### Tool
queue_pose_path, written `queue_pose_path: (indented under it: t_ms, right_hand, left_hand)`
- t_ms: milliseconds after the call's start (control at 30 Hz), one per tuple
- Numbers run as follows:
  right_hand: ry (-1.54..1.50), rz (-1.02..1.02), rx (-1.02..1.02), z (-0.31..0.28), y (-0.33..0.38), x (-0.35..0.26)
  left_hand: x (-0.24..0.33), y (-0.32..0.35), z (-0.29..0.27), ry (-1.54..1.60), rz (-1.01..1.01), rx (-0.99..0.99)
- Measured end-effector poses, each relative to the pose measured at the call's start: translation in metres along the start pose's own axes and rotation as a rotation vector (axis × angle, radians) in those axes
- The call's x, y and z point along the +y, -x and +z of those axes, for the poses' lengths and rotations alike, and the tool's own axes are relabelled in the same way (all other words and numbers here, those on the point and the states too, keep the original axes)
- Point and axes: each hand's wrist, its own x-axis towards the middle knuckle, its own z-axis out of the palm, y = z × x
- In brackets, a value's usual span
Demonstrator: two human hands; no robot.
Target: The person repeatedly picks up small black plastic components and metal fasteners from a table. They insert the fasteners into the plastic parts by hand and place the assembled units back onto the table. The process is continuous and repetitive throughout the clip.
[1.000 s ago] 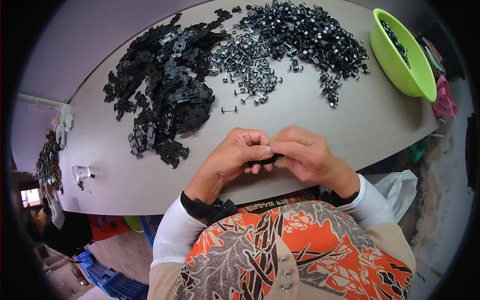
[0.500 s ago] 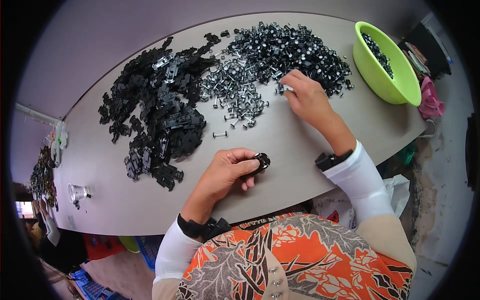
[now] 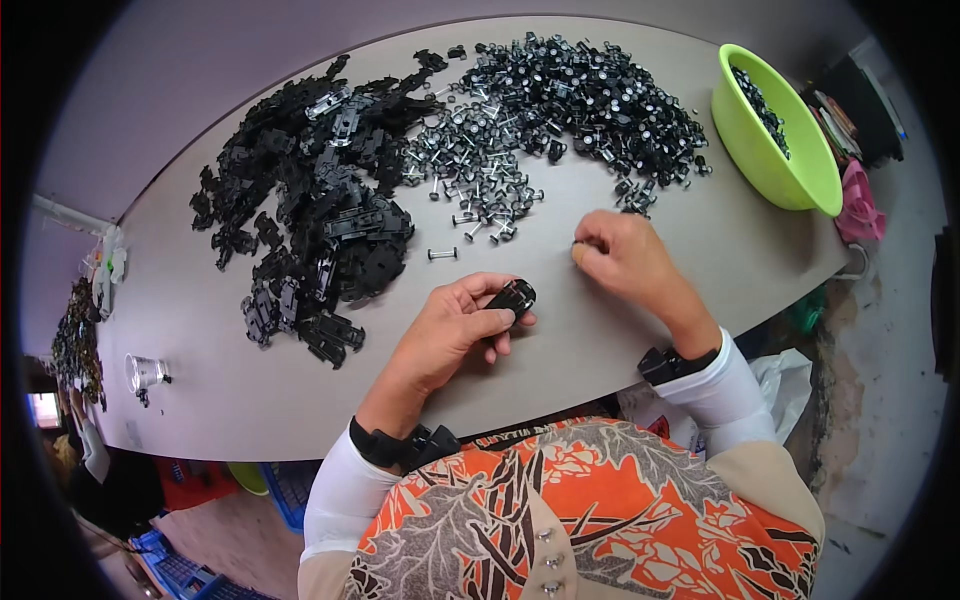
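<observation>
My left hand (image 3: pixel 455 325) is closed around a black toy car chassis (image 3: pixel 513 298), its narrow end pointing up and away between thumb and fingers. To its right, my right hand (image 3: pixel 628 258) is held above the table with thumb and fingertips pinched. A small dark bit shows at the fingertips, mostly hidden, too little to name. Beyond my hands lies a loose heap of wheel axles (image 3: pixel 478 165) with bare metal rods. A single wheel axle (image 3: pixel 442 254) rests apart on the table. Left of these is a large pile of black chassis pieces (image 3: pixel 350 225).
A dense heap of small black wheel parts (image 3: pixel 600 100) covers the far middle of the table (image 3: pixel 250 400). A lime-green basin (image 3: pixel 805 185) with more parts stands at the right. A clear plastic cup (image 3: pixel 146 372) sits at the left. Another person (image 3: pixel 110 490) is at the far left.
My right hand has drawn back from the edge of the black wheel heap toward my left hand. My left hand has risen slightly, turning the chassis so more of it shows.
</observation>
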Motion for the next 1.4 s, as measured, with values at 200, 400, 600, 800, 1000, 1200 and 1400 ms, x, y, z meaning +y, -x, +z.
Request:
queue_pose_path:
  t_ms: [200,400,600,800,1000,1200,1400]
  right_hand:
    - [0.192,0.228,-0.158,-0.017,0.025,-0.008]
    - [0.083,-0.123,-0.062,-0.029,0.027,0.005]
    - [0.127,-0.12,-0.214,-0.026,0.035,0.004]
    - [0.139,-0.068,-0.115,-0.025,0.039,0.0]
    - [0.053,-0.313,-0.173,-0.014,0.037,0.008]
    - [-0.185,-0.373,-0.029,-0.001,0.033,-0.019]
    - [-0.208,-0.489,-0.021,0.024,0.03,-0.045]
  left_hand:
    - [0.0,0.0,-0.002,-0.025,-0.02,0.004]
    - [0.003,0.002,0.0,-0.046,-0.015,-0.009]
    - [0.002,0.002,0.002,0.037,0.0,-0.038]
    - [-0.002,0.0,-0.003,0.033,0.013,-0.002]
    - [-0.001,0.002,-0.004,0.022,0.024,0.071]
    - [0.0,-0.002,0.004,-0.09,-0.037,0.051]
    - [-0.003,0.003,-0.006,0.156,-0.05,-0.147]
